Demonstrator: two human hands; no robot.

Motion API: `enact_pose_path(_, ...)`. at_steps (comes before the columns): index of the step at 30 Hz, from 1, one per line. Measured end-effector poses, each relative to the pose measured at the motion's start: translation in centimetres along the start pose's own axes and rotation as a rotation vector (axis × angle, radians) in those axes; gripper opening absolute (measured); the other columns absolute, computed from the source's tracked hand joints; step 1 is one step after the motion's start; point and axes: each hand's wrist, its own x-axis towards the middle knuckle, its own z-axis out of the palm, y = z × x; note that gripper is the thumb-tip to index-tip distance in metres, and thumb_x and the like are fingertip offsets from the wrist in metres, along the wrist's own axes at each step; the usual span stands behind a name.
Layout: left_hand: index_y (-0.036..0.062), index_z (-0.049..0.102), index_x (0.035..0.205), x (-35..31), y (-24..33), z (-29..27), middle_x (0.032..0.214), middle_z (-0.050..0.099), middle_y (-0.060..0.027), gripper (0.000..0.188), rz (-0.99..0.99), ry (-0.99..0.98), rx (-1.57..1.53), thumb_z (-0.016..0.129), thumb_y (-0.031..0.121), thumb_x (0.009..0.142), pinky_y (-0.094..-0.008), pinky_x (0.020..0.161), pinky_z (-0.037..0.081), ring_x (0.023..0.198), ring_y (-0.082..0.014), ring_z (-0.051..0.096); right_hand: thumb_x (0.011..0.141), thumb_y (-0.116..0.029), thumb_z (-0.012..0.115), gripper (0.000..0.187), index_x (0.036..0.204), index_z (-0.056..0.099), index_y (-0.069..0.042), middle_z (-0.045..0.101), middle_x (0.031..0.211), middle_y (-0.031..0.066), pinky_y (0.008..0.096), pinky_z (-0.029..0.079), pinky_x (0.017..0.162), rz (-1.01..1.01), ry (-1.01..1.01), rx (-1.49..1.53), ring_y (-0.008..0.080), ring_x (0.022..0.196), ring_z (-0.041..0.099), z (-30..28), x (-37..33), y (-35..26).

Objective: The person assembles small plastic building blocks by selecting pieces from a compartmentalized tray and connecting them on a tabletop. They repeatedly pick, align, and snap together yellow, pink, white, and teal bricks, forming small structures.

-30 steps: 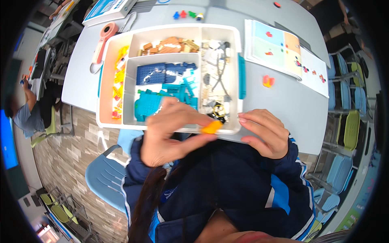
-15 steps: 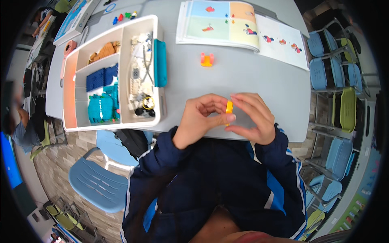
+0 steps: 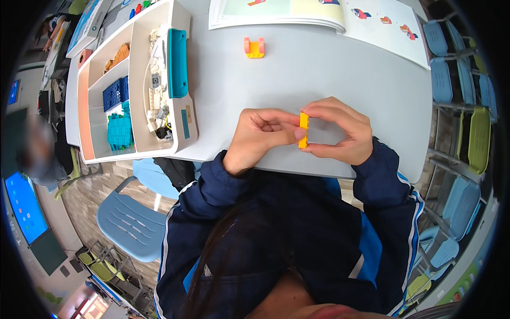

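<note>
A long, narrow yellow toy building brick [image 3: 303, 139] stands upright between my two hands, just above the near part of the grey table. My left hand [image 3: 259, 137] pinches its left side between thumb and fingers. My right hand [image 3: 345, 129] grips it by the ends, fingertips at the top and thumb at the bottom, with studs facing that palm. Farther off on the table sits a small assembly [image 3: 255, 49] of yellow bricks with two pink upright pieces.
At left stands a white divided tray [image 3: 186, 125] holding blue, teal, orange and white bricks. An open picture booklet [image 3: 281, 24] lies at the far side. The grey table's [image 3: 228, 80] near edge runs under my wrists. A blue chair [image 3: 130, 226] stands at lower left.
The yellow brick has turned, so more of its length shows. My right thumb and fingers now span its two ends. The whole view has shifted, with tray and booklet nearer the picture's edges.
</note>
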Motion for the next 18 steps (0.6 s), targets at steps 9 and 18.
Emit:
enact_pose_path(9, -0.0051, 0.072, 0.105, -0.17, -0.09, -0.18, 0.095, 0.074, -0.0141, 0.021, -0.025, -0.005, -0.036, 0.073, -0.006, 0.084, -0.0286, 0.082, 0.056, 0.085, -0.0177, 0.071, 0.065, 0.0, 0.088, 0.054, 0.115, 0.066, 0.003, 0.067, 0.111, 0.0132, 0.0326, 0.056, 0.085, 0.036, -0.028, 0.031, 0.0247, 0.097, 0.068, 0.16, 0.04, -0.22)
enact_pose_path(18, -0.0077, 0.071, 0.105, -0.13, -0.21, -0.36, 0.095, 0.074, -0.0161, 0.021, -0.019, -0.038, -0.044, 0.072, -0.006, 0.084, -0.0303, 0.082, 0.058, 0.086, -0.0197, 0.072, 0.06, 0.008, 0.086, 0.062, 0.118, 0.064, 0.003, 0.065, 0.115, 0.0165, 0.0354, 0.059, 0.084, 0.077, -0.069, 0.157, 0.0247, 0.101, 0.067, 0.06, -0.32, 0.52)
